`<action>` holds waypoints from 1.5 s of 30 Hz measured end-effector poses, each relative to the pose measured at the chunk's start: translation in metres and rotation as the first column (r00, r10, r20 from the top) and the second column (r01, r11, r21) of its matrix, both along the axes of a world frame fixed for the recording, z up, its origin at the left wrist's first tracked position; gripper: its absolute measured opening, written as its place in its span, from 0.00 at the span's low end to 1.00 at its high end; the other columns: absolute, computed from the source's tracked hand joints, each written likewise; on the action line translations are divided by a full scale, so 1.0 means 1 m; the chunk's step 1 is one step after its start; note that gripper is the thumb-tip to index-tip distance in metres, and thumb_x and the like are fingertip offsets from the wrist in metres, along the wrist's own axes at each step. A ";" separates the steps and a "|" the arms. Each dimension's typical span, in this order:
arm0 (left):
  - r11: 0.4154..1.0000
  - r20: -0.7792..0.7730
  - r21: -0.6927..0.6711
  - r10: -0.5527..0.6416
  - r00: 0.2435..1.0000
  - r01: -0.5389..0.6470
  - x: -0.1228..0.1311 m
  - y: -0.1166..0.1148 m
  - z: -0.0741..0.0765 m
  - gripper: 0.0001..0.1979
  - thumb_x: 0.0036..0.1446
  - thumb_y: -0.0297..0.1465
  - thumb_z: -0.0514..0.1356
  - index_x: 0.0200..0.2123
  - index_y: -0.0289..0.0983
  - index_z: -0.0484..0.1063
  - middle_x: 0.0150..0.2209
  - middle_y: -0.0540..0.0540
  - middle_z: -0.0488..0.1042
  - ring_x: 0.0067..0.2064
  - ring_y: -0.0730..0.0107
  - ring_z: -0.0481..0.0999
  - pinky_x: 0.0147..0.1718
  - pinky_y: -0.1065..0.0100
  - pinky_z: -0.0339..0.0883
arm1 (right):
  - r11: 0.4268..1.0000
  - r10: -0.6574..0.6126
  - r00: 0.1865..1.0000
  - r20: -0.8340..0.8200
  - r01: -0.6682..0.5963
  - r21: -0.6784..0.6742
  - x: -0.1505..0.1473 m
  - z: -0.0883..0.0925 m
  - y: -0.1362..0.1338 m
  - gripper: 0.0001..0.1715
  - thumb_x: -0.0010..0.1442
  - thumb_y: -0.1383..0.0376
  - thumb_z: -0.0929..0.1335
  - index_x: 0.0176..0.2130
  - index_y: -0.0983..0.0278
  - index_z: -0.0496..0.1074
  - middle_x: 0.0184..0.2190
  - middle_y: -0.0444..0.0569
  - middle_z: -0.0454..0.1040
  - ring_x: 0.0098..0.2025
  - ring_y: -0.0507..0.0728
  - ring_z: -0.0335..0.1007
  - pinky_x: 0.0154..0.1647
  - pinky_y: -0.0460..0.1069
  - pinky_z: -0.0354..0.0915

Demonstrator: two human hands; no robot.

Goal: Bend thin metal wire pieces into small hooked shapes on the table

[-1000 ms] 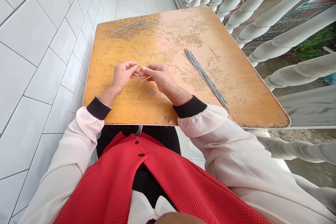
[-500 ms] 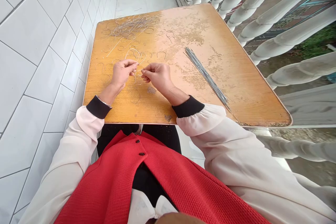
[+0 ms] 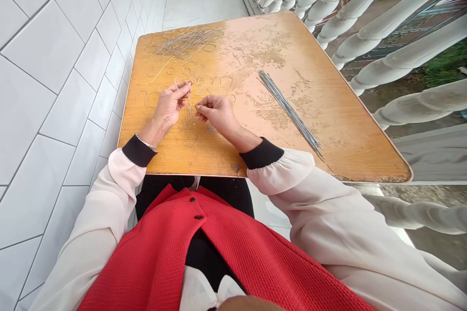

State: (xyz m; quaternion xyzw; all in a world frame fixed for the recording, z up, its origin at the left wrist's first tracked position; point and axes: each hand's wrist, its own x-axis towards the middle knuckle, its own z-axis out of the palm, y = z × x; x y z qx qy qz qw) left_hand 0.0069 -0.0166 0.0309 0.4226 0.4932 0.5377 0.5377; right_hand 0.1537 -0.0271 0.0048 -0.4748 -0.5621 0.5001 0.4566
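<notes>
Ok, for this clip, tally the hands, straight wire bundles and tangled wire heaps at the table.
Hands: 2, the left hand and the right hand
Straight wire bundle: 1
Tangled wire heap: 1
Total: 4

A thin silvery wire [image 3: 189,112] (slightly bent) hangs nearly upright.

Over the worn orange wooden table [image 3: 292,121], thin silver wire [image 3: 188,106] at the left hand [image 3: 170,107] is too fine to trace; the right hand [image 3: 217,114] pinches its fingers, hiding anything between them.
</notes>
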 end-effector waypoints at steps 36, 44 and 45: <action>0.988 0.089 0.010 -0.156 0.984 0.156 -0.007 0.001 -0.004 0.06 0.62 0.23 0.66 0.31 0.34 0.78 0.28 0.53 0.74 0.28 0.86 0.70 0.27 0.79 0.61 | 0.699 -0.229 0.811 0.538 -0.247 0.671 0.019 -0.019 0.019 0.11 0.69 0.59 0.67 0.41 0.61 0.79 0.45 0.54 0.80 0.48 0.63 0.74 0.53 0.59 0.67; 0.995 0.086 -0.021 -0.092 0.992 0.094 -0.001 0.001 -0.004 0.06 0.63 0.21 0.64 0.33 0.34 0.78 0.28 0.53 0.74 0.28 0.86 0.70 0.28 0.80 0.61 | 0.739 -0.384 0.564 0.731 -0.288 0.609 0.014 -0.022 0.020 0.23 0.76 0.58 0.56 0.38 0.63 0.74 0.34 0.55 0.78 0.38 0.60 0.72 0.42 0.53 0.64; 0.995 0.085 -0.016 -0.092 0.992 0.094 -0.001 0.001 -0.003 0.06 0.63 0.21 0.64 0.33 0.34 0.78 0.28 0.54 0.74 0.27 0.86 0.69 0.28 0.80 0.61 | 0.749 -0.390 0.558 0.732 -0.270 0.605 0.013 -0.022 0.019 0.24 0.76 0.58 0.56 0.38 0.63 0.73 0.34 0.55 0.78 0.38 0.60 0.72 0.41 0.52 0.63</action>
